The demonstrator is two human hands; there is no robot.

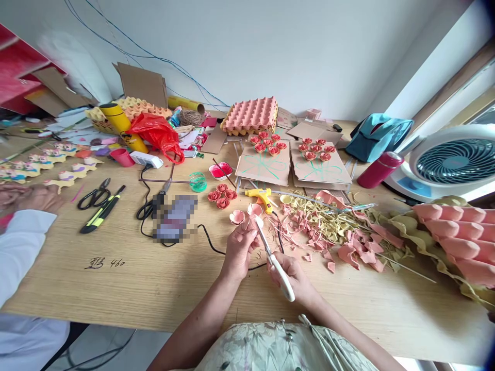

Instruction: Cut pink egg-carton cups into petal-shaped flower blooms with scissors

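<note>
Though shallow, dish (221,178) of red paint (217,171)

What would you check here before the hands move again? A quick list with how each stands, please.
1. Scissors gripped by the right hand: ok.
2. Pale pink piece pinched by the left hand: ok.
3. Left fingertips well away from the blades: not ok, they look very close.
4. Yellow glue gun switched off: cannot tell.
5. Dish of red paint upright: ok.
</note>
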